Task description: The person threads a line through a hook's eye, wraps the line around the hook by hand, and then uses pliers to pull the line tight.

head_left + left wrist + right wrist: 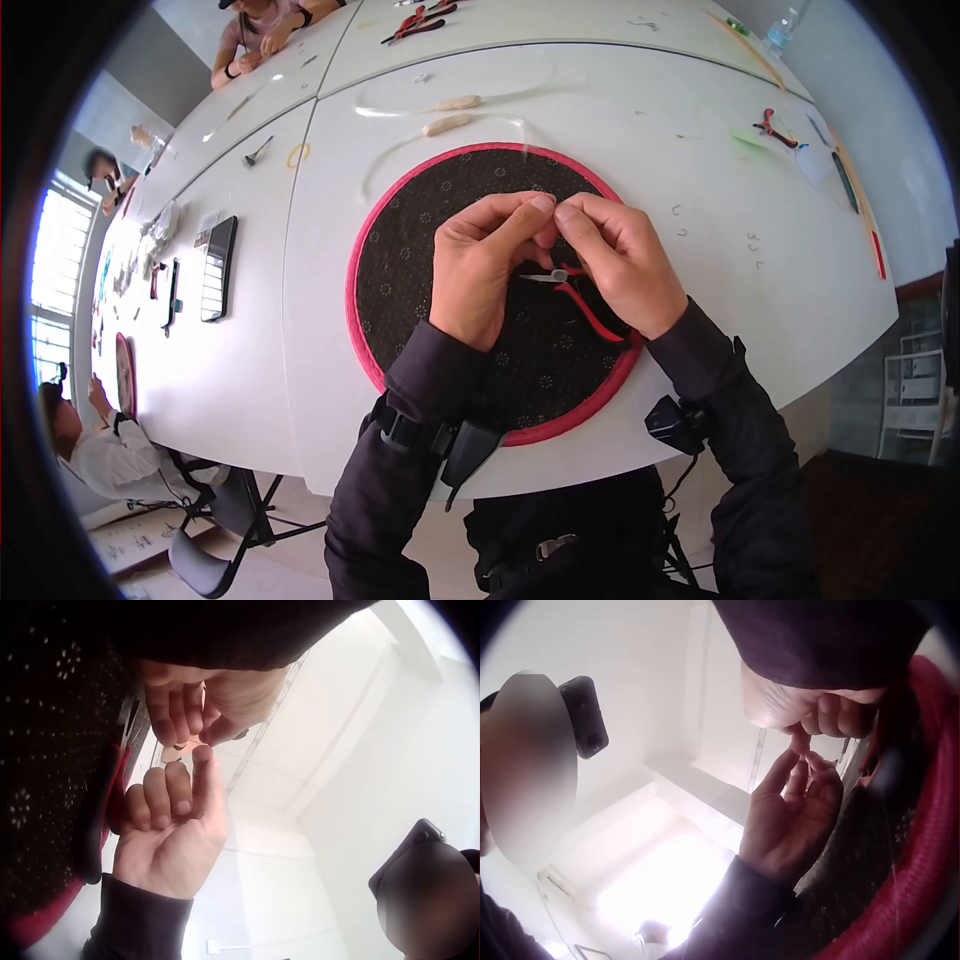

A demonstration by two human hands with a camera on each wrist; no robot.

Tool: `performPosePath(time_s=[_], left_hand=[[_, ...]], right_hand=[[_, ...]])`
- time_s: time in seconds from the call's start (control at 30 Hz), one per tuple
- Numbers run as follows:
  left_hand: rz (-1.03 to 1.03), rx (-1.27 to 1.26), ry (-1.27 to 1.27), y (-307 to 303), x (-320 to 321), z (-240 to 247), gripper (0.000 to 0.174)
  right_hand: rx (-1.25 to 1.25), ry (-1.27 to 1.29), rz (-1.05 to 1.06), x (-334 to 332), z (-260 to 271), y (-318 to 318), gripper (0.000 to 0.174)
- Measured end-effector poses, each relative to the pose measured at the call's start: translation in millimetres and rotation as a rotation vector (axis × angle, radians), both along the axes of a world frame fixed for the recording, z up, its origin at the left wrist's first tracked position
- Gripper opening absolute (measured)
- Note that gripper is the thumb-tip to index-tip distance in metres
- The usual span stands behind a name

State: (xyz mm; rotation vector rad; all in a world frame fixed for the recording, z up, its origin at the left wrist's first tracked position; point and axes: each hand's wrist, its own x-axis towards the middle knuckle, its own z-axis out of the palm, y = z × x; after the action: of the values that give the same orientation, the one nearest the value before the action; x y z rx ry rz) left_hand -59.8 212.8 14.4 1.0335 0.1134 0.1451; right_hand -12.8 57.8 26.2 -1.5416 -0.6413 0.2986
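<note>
- While both hands hover over the middle of the round dark patterned fabric mat with a red rim (352, 290), the left hand (490, 265) and right hand (615, 260) meet fingertip to fingertip.
- Each hand has its fingers curled, with thumb and forefinger pressed on a tiny piece too small to make out. Such a fine pinch probably suits something too slight for a fuller grip.
- Small red-handled metal pliers (575, 295) lie on the mat right under the hands, probably kept there for a short reach. I cannot tell whether the right palm touches them.
- Working over the mat's centre keeps the pinch well inside the rim, so a dropped bit would likely land on dark cloth rather than the white table (700, 200).
- Beyond the mat's far edge lie two pale beige oblong pieces (447, 124) on clear cord, near the rim.
- Right of the mat, small wire hooks (680, 210) dot the table. Left of it, well apart, lies a flat black device (218, 268).
- Open tabletop shows on every side of the mat, and its near rim sits close to the table's edge.
</note>
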Motion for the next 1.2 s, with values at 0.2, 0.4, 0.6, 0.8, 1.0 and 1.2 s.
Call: performPosePath(time_s=[0.2, 0.4, 0.6, 0.8, 1.0, 1.2], left_hand=[[-0.017, -0.019, 0.021, -0.5, -0.1, 1.0, 0.016], [-0.011, 0.019, 0.021, -1.7, -1.3, -0.5, 0.017], [-0.024, 0.059, 0.016, -2.8, -0.3, 0.8, 0.018], [0.046, 0.311, -0.026, 2.9, -4.7, 13.5, 0.019], [-0.016, 0.607, -0.068, 16.4, -20.6, 21.6, 0.014], [-0.039, 0.686, -0.025, 13.3, -23.5, 14.3, 0.011]], right_hand=[[-0.083, 0.056, 0.0, -1.3, 9.1, -2.7, 0.029], [-0.037, 0.015, -0.005, -1.2, -3.5, -0.3, 0.029], [-0.087, 0.026, 0.015, 0.6, -7.1, -1.7, 0.031], [-0.246, -0.118, -0.128, -2.9, 14.7, -9.6, 0.021], [-0.104, -0.406, -0.138, 7.2, 10.2, -9.8, 0.02], [-0.249, -0.313, -0.04, 4.2, 17.3, -12.9, 0.011]])
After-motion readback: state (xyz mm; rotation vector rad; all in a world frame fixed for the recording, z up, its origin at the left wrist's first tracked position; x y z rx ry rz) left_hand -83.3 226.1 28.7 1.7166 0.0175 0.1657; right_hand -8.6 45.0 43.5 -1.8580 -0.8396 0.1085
